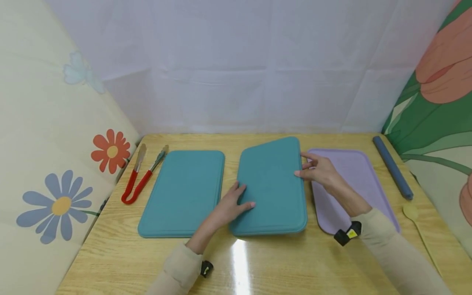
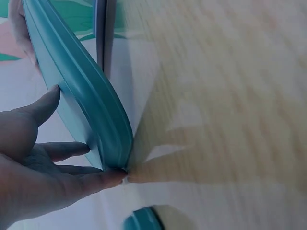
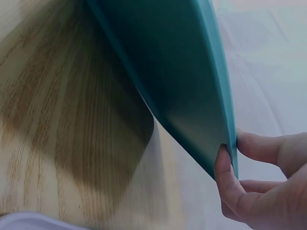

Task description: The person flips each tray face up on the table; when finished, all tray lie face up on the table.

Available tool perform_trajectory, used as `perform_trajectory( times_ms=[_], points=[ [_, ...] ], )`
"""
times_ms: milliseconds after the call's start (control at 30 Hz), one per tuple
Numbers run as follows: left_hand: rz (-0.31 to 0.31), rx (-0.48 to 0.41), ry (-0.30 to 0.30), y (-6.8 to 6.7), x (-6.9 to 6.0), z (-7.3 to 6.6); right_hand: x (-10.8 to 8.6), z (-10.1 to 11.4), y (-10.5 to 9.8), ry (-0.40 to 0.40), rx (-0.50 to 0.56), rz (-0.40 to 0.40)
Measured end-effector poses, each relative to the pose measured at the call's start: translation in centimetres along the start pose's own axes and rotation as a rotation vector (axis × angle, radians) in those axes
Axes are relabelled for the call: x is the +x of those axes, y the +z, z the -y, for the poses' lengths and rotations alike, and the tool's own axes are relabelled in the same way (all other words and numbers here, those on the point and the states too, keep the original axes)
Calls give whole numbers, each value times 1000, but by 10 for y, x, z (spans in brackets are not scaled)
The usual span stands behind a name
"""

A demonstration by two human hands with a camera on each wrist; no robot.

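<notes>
Wood table (image 1: pixel 287 266); mid-frame teal tray (image 1: pixel 273 188) tilted. Right hand (image 1: pixel 320 169) pinches edge, left hand (image 1: pixel 229 207) touches, fingers extended. Pinch slip: possible drop.

No lettering legible in this scene.
A yellow patch (image 1: pixel 352 233) marks the black device (image 1: pixel 341 238) on the right wrist; a smaller yellowish mark (image 1: pixel 206 270) shows on the left one. Neither is readable.
</notes>
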State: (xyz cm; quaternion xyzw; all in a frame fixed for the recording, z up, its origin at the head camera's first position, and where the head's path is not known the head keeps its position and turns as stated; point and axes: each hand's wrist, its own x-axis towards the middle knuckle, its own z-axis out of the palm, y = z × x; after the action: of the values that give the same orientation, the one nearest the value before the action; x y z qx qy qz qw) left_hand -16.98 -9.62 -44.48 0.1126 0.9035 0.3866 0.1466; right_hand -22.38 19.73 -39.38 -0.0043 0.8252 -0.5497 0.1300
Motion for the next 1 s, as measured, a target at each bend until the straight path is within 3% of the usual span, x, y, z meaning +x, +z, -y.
perform_trajectory(
  times_ms=[267,433,833,1000],
  points=[
    [38,19,33,5,-12,-14,-5,7,-4,-9,-14,-9],
    [36,45,77,7,-20,-20,-7,12,-5,-7,-8,-8],
    [53,53,111,12,-37,-35,-15,24,-4,-45,-18,-27],
    [40,68,171,16,-42,-45,-16,27,-3,-57,-12,-42]
  ],
)
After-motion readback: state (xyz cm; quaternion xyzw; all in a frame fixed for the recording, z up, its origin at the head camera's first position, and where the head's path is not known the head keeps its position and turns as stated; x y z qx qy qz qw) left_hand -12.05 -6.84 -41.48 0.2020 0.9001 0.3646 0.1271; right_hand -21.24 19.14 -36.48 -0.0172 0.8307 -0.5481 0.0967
